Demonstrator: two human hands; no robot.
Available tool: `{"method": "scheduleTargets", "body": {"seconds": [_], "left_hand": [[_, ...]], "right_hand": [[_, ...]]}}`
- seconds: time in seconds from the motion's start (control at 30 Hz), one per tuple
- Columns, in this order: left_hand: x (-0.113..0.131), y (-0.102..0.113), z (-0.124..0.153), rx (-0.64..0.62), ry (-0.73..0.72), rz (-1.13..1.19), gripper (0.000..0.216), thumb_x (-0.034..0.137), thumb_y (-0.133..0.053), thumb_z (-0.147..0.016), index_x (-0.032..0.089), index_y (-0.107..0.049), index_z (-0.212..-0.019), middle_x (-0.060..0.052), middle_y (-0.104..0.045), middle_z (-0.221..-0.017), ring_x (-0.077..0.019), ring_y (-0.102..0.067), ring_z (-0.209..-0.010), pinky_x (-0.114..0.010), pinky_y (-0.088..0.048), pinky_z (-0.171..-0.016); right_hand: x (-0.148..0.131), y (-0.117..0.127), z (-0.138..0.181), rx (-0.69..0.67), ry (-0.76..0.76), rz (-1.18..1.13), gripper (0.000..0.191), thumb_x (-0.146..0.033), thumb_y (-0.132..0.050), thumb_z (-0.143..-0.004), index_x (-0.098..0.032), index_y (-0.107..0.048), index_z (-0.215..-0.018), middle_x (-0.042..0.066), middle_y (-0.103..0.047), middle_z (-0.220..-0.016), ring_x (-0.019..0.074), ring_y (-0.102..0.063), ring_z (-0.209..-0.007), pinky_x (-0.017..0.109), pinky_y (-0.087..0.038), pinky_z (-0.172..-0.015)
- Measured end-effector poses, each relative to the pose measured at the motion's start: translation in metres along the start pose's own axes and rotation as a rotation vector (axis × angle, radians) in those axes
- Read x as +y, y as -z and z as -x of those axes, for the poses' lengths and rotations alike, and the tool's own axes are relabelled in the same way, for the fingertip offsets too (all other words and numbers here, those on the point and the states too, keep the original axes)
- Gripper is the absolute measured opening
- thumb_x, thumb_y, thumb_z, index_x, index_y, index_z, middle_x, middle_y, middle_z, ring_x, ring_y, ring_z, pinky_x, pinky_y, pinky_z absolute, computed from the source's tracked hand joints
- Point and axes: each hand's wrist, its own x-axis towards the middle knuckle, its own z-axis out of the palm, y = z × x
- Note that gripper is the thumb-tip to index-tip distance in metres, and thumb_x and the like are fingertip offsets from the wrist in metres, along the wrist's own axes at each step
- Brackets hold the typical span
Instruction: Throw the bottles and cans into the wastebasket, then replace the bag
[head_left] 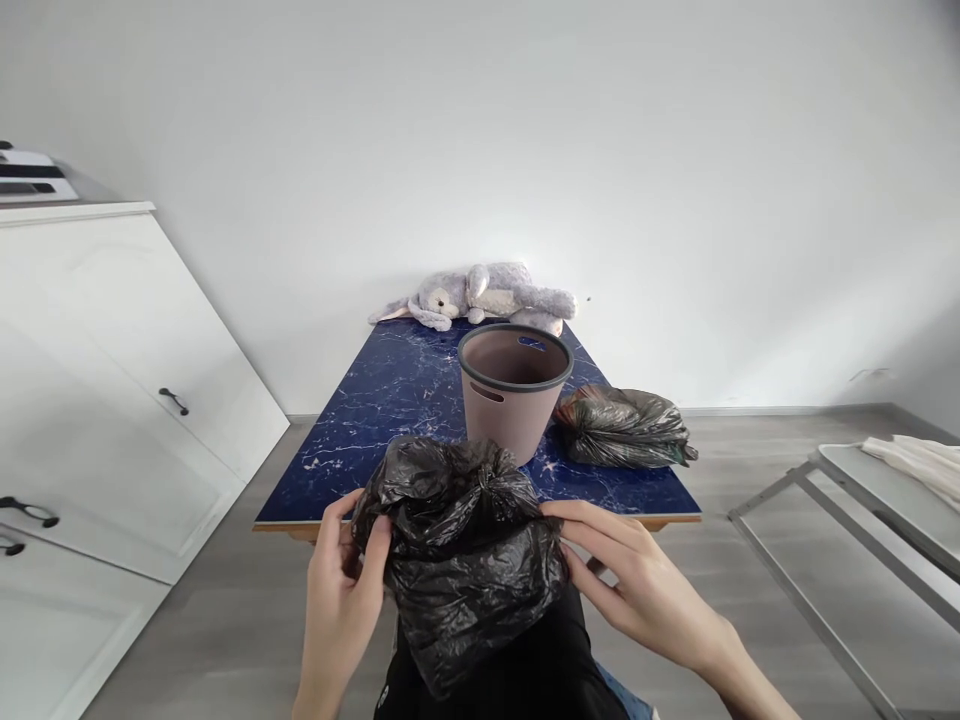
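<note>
A crumpled black plastic bag (461, 550) is held up in front of me at the near edge of the blue marbled table (382, 400). My left hand (341, 590) grips its left side with thumb and fingers pinching the plastic. On the bag's right side, the fingers of my right hand (630, 580) grip it. Behind the bag stands a brown bin with a dark rim (514, 390), upright and empty as far as I can see. A second, filled dark bag (622, 428) lies on the table to the bin's right.
A grey plush toy (480, 295) lies at the table's far end against the white wall. White cabinets with dark handles (105, 400) stand at the left. A metal-framed rack (847, 520) with pale cloth is at the right. Grey floor surrounds the table.
</note>
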Motion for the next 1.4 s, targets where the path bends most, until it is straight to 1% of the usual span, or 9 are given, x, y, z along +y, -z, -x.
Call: {"method": "scheduleTargets", "body": {"seconds": [0.57,0.67,0.83,0.97,1.07,1.17,1.23,1.33,1.4], "left_hand": [[-0.017,-0.011,-0.015,-0.028,0.061,-0.057,0.076,0.081,-0.066,-0.085,0.025,-0.060,-0.137,-0.002,-0.067,-0.082,-0.0251,-0.068,-0.075,-0.033,-0.057,-0.063],[-0.014,-0.010,-0.024,-0.130,0.060,-0.027,0.075,0.078,-0.065,-0.089,0.027,-0.052,-0.142,-0.009,-0.073,-0.105,-0.0280,-0.074,-0.092,-0.034,-0.062,-0.066],[0.000,-0.007,-0.035,-0.126,-0.177,-0.134,0.057,0.062,-0.066,-0.099,0.031,-0.052,-0.144,-0.012,-0.065,-0.140,-0.0313,-0.068,-0.127,-0.035,-0.065,-0.080],[0.011,-0.008,-0.030,0.072,-0.483,-0.227,0.029,0.039,-0.070,-0.101,0.028,-0.066,-0.128,-0.010,-0.063,-0.134,-0.0275,-0.065,-0.125,-0.037,-0.060,-0.093],[0.018,-0.007,-0.025,0.182,-0.796,-0.146,0.027,0.012,-0.073,-0.094,0.023,-0.068,-0.118,-0.008,-0.062,-0.120,-0.0218,-0.065,-0.113,-0.032,-0.057,-0.087],[0.026,-0.010,-0.022,-0.073,-0.999,-0.145,0.032,0.003,-0.067,-0.092,0.021,-0.065,-0.119,-0.006,-0.064,-0.108,-0.0185,-0.066,-0.099,-0.030,-0.058,-0.081],[0.033,-0.017,-0.020,-0.272,-1.010,-0.252,0.029,0.016,-0.070,-0.095,0.020,-0.064,-0.123,-0.008,-0.066,-0.113,-0.0212,-0.068,-0.102,-0.032,-0.061,-0.083],[0.042,-0.034,-0.019,-0.365,-0.959,-0.398,0.052,0.044,-0.083,-0.088,0.020,-0.060,-0.127,-0.011,-0.068,-0.116,-0.0269,-0.070,-0.104,-0.041,-0.063,-0.086],[0.045,-0.044,-0.020,-0.382,-0.950,-0.434,0.041,0.041,-0.081,-0.091,0.022,-0.060,-0.121,-0.006,-0.070,-0.103,-0.0245,-0.071,-0.092,-0.040,-0.062,-0.082]], "right_hand": [[-0.001,-0.011,0.011,0.139,-0.115,-0.087,0.018,-0.013,-0.054,-0.108,-0.023,-0.066,-0.118,0.009,-0.076,-0.131,0.0205,-0.077,-0.116,0.029,-0.064,-0.097],[0.001,-0.012,0.006,0.153,-0.131,-0.100,0.017,-0.012,-0.055,-0.107,-0.025,-0.064,-0.115,0.008,-0.076,-0.126,0.0201,-0.077,-0.109,0.030,-0.064,-0.088],[0.008,-0.016,-0.003,0.158,-0.149,-0.122,0.019,-0.012,-0.053,-0.108,-0.026,-0.062,-0.116,0.005,-0.073,-0.116,0.0181,-0.075,-0.098,0.031,-0.061,-0.083],[0.010,-0.021,-0.007,0.172,-0.174,-0.152,0.019,-0.011,-0.053,-0.107,-0.026,-0.062,-0.116,0.004,-0.071,-0.109,0.0175,-0.072,-0.094,0.030,-0.059,-0.080],[0.011,-0.025,-0.009,0.190,-0.190,-0.177,0.022,-0.010,-0.053,-0.106,-0.025,-0.063,-0.118,0.003,-0.069,-0.103,0.0170,-0.071,-0.088,0.030,-0.058,-0.077],[0.011,-0.028,-0.014,0.193,-0.179,-0.196,0.026,-0.009,-0.053,-0.106,-0.025,-0.064,-0.124,0.003,-0.069,-0.102,0.0170,-0.070,-0.086,0.030,-0.058,-0.076],[0.011,-0.027,-0.018,0.188,-0.165,-0.206,0.029,-0.009,-0.053,-0.107,-0.025,-0.065,-0.127,0.004,-0.069,-0.102,0.0169,-0.070,-0.086,0.030,-0.057,-0.075],[0.009,-0.024,-0.026,0.190,-0.147,-0.223,0.031,-0.010,-0.053,-0.107,-0.025,-0.065,-0.131,0.003,-0.068,-0.100,0.0165,-0.068,-0.084,0.029,-0.056,-0.073],[0.008,-0.020,-0.030,0.189,-0.140,-0.232,0.032,-0.010,-0.053,-0.107,-0.026,-0.066,-0.132,0.003,-0.067,-0.098,0.0159,-0.065,-0.081,0.029,-0.055,-0.072]]}}
